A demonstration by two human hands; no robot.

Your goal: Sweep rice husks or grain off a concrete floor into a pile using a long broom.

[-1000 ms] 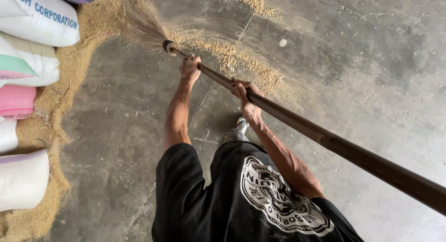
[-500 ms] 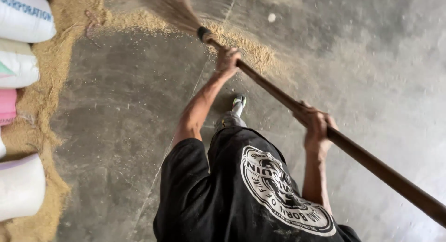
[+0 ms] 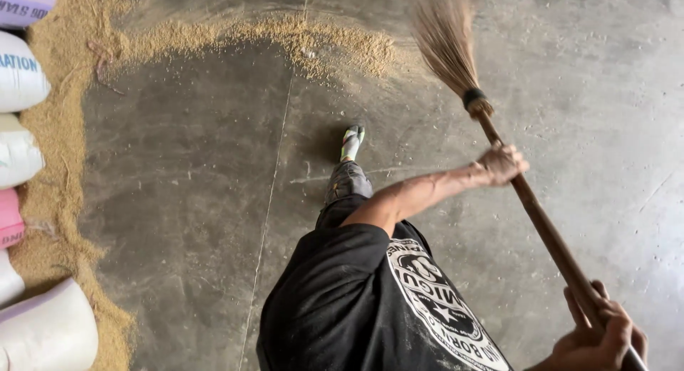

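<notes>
Down through the head camera we see our left hand (image 3: 503, 164) wrapped tight around the wooden handle of the broom (image 3: 531, 204), fingers shut on the stick just below the dark binding. Our right hand (image 3: 602, 335) sits at about five o'clock, at the frame's edge, also clamped on the handle near its upper end, though part of that hand is cut off so the grip is probably full but not wholly visible. From there the stick runs up toward one o'clock, where the straw bristles (image 3: 445, 36) fan out against the concrete floor (image 3: 185, 200). A band of husk-coloured grain (image 3: 285, 40) lies at twelve o'clock, just left of the bristles. Stacked sacks (image 3: 21, 150) line the nine o'clock edge. One sandalled foot (image 3: 351, 139) stands near the middle
</notes>
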